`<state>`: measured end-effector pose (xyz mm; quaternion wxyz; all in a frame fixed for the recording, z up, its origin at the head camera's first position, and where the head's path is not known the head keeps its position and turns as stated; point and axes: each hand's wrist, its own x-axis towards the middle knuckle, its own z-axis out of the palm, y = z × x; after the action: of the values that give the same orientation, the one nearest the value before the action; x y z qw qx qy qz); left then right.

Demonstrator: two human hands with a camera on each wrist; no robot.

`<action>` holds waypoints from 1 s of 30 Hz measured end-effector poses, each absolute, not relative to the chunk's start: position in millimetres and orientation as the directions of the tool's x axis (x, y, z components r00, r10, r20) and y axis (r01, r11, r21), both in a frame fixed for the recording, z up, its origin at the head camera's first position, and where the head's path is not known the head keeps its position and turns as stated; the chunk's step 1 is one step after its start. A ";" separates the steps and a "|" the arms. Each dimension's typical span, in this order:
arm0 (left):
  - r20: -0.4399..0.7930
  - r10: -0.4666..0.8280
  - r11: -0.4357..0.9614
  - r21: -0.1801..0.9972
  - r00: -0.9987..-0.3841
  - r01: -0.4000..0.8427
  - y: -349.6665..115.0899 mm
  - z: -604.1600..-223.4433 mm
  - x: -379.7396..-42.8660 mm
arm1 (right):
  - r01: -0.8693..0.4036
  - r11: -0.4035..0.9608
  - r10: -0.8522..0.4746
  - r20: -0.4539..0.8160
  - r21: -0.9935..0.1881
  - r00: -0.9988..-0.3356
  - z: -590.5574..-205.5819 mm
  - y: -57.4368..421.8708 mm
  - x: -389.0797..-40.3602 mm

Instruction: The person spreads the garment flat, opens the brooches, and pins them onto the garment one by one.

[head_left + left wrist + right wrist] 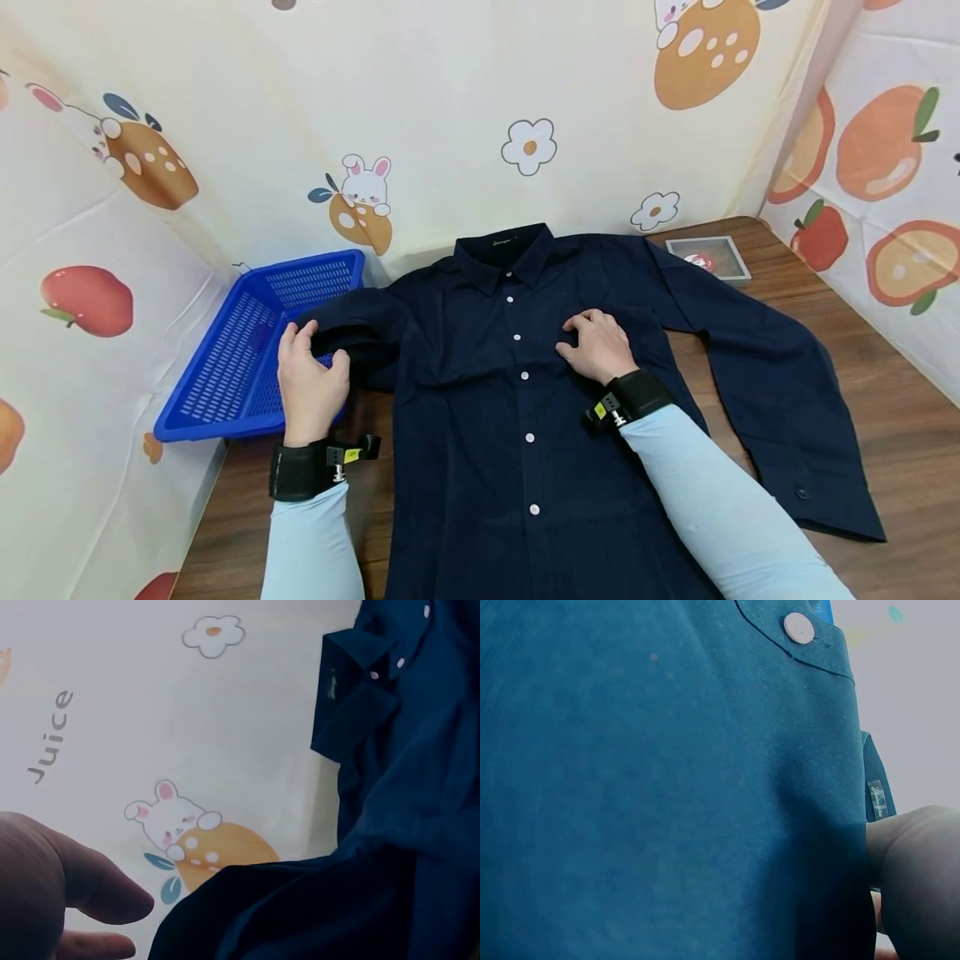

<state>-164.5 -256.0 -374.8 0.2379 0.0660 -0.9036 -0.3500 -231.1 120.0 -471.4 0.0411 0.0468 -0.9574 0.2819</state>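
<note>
A dark navy button-up shirt [465,417] lies spread with its collar at the far side and white buttons down the front. My left hand [311,387] is beside the left-hand sleeve [360,321], its thumb and fingers spread apart. That sleeve bunches over the basket's edge. In the left wrist view, the fingertips of the left hand [82,892] are beside the dark cloth. Over the shirt's chest, my right hand [600,346] has bent fingers with a gap to the thumb. Cloth partly hides the right hand [922,877] in the right wrist view.
A blue plastic basket [202,425] stands at the left against the patterned wall covering. The other sleeve [780,375] stretches right across the wooden table [847,358]. A small grey-framed tray [738,262] lies at the back right, close to the shirt's shoulder.
</note>
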 end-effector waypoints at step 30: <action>0.261 -0.105 0.933 0.359 -0.960 -0.005 -213.3 -422.0 -178.7 | -0.115 0.835 -0.068 0.108 -0.538 -0.992 -472.3 120.9 -231.1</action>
<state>-178.7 -213.3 -422.0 0.1392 0.0283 -0.9733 -0.1805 -231.1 120.9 -472.3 0.0421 0.0479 -0.9569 0.2834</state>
